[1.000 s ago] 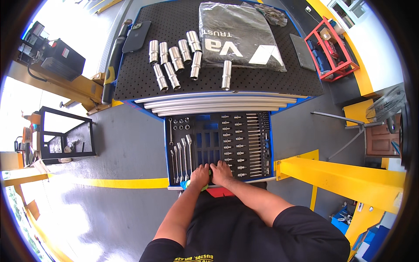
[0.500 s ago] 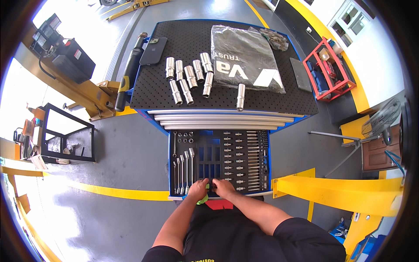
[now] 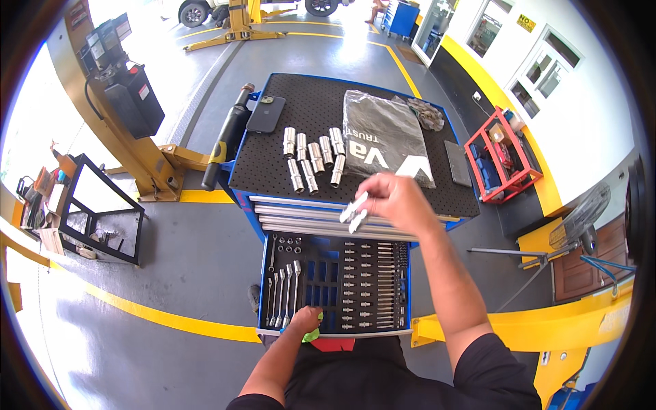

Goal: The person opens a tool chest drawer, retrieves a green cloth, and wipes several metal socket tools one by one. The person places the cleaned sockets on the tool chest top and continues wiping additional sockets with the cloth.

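My right hand [image 3: 398, 201] is raised over the front edge of the tool cart's top, its fingers closed on shiny deep sockets [image 3: 357, 210]. Motion blurs them; they look like two. On the black perforated top, several chrome deep sockets [image 3: 316, 158] stand in a cluster left of the hand. My left hand [image 3: 305, 320] rests low over the open drawer's front, closed on a bright green cloth [image 3: 312, 335]. The drawer's tool tray [image 3: 324, 285] has bare blue-bottomed slots in its middle, combination wrenches [image 3: 288, 294] at left, and rows of small bits and sockets [image 3: 357, 285] at right.
A dark printed plastic bag [image 3: 386, 133], a phone [image 3: 266, 114] and a dark flat tablet-like object [image 3: 458, 164] lie on the cart top. A long black tool [image 3: 229, 137] hangs at its left side. A yellow lift arm [image 3: 471, 329] stretches in from the right.
My right hand has risen from the drawer to the cart top and now holds sockets. The lone socket by the bag no longer shows at its spot. The view has tilted up.
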### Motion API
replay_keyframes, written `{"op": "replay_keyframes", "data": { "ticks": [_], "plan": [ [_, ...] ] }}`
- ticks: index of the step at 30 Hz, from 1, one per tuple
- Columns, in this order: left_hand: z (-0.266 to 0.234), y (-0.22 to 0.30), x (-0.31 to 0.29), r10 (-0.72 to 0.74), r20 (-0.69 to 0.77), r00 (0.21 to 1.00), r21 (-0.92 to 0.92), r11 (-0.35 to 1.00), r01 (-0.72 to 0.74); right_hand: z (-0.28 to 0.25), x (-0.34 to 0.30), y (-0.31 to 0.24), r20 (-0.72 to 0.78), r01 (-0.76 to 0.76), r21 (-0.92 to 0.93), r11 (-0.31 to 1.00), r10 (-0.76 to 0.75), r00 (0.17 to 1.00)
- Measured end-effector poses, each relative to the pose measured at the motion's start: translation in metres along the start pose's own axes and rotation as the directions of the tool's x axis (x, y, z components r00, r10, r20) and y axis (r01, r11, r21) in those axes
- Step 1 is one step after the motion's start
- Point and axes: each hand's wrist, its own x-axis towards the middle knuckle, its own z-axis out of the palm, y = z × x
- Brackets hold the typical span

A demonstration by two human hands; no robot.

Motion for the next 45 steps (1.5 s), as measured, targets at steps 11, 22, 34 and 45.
{"op": "replay_keyframes", "data": {
  "ticks": [11,22,34,45],
  "plan": [
    [-0.027,0.031,-0.023,0.086,-0.253,0.964,-0.181,0.974,-0.135,-0.039,0.262,-0.018,0.13,-0.106,-0.233,0.967,0.138,0.982],
    [-0.351,0.154,-0.042,0.193,-0.65,0.735,-0.182,0.9,-0.397,-0.04,0.233,0.029,-0.055,0.113,-0.592,0.798,-0.18,0.982],
    [-0.605,0.208,0.162,-0.024,-0.379,0.925,0.281,0.949,0.14,-0.029,-0.003,0.081,-0.079,0.23,-0.597,0.768,-0.342,0.936],
    [-0.577,0.178,0.246,0.088,-0.536,0.839,0.331,0.937,0.114,-0.03,-0.003,0.101,-0.128,0.318,-0.526,0.789,-0.443,0.887]
  ]
}}
